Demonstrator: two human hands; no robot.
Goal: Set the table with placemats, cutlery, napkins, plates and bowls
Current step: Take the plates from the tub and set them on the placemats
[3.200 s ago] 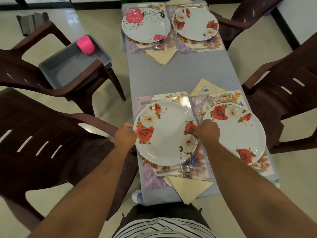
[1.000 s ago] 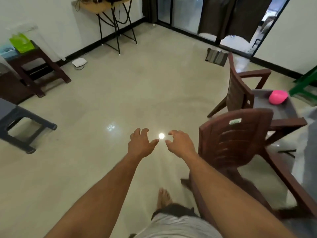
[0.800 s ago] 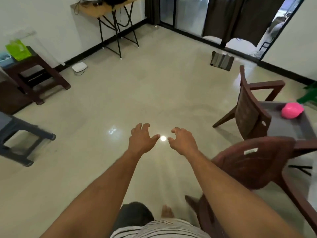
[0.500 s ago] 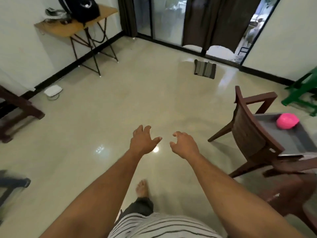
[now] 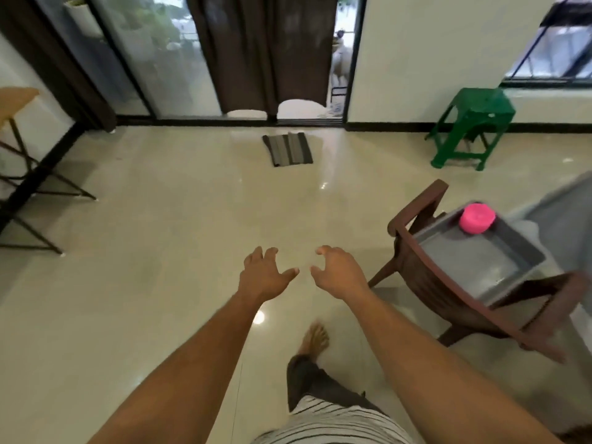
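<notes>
My left hand (image 5: 261, 274) and my right hand (image 5: 338, 273) are stretched out side by side over the bare floor, fingers loosely spread, holding nothing. To the right a brown chair (image 5: 426, 261) carries a grey tray (image 5: 499, 261), and a pink bowl (image 5: 476, 218) lies upside down at the tray's far corner. A grey strip of the table (image 5: 557, 206) shows at the right edge. Plates, placemats, cutlery and napkins are out of view.
A green stool (image 5: 471, 123) stands by the far wall on the right. A striped doormat (image 5: 287, 149) lies before the curtained glass doors (image 5: 256, 52). A folding wooden table (image 5: 16, 129) is at the left. Open tiled floor lies between.
My hands left the plate on the table and I turned away. Over the last second the view swung right, bringing the chair with the tray and pink bowl nearer.
</notes>
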